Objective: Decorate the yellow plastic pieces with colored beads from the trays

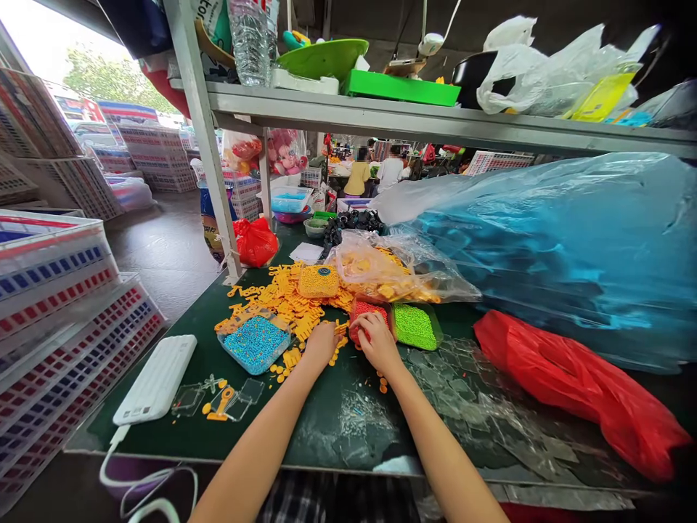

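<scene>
My left hand (322,344) is closed on a yellow plastic piece (340,330) in front of the pile of similar parts. Beside it, my right hand (377,340) reaches over the tub of red beads (372,310), its fingers bent together at the near side. Whatever is between those fingertips is too small to make out. Right of this tub stands a tub of green beads (414,326). To the left is a clear tub of blue beads (257,343). A tub of yellow beads (319,281) rests on the pile of yellow plastic parts (283,296).
A white power bank (156,379) with a cable lies at the table's left. Behind the tubs is a clear bag of yellow parts (392,272). A red plastic bag (577,385) and a large blue-filled bag (555,254) cover the right. A metal shelf (381,109) spans overhead.
</scene>
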The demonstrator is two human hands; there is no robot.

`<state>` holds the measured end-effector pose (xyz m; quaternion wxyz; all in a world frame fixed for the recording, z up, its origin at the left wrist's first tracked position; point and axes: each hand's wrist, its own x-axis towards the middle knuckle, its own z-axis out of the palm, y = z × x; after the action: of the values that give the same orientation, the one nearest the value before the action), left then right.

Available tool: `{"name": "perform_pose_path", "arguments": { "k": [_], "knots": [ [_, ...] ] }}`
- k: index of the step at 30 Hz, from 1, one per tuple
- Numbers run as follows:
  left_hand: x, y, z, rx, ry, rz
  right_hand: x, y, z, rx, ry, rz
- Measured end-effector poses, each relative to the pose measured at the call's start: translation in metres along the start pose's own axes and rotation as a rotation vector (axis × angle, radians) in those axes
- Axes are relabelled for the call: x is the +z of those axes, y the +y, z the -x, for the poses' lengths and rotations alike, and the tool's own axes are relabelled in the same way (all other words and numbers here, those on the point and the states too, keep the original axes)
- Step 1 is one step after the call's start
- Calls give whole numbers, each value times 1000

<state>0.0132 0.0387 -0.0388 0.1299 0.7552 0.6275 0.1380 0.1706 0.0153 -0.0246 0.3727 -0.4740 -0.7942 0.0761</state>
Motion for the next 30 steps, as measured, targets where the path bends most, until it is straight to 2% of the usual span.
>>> {"name": "perform_pose_path", "arguments": {
  "k": [5,9,15,21,26,30],
  "knots": [
    [-2,-6,-6,75,70,47,-1,-1,0,-8,-8,-1],
    [-2,-8,-8,128,68,74,-2,-1,0,-7,-11,0],
    [-5,-12,-10,119,58,130,-3,-2,0,-1,-11,1],
    [-9,-11,-10,93,35,278,-7,-5,-1,-2,-10,-13],
    [-30,-11,-5,72,45,452,-10,-8,-1,11,36,-54],
    [-51,-5,5,149,-43,602,-12,-13,-1,47,100,-116]
  ]
}}
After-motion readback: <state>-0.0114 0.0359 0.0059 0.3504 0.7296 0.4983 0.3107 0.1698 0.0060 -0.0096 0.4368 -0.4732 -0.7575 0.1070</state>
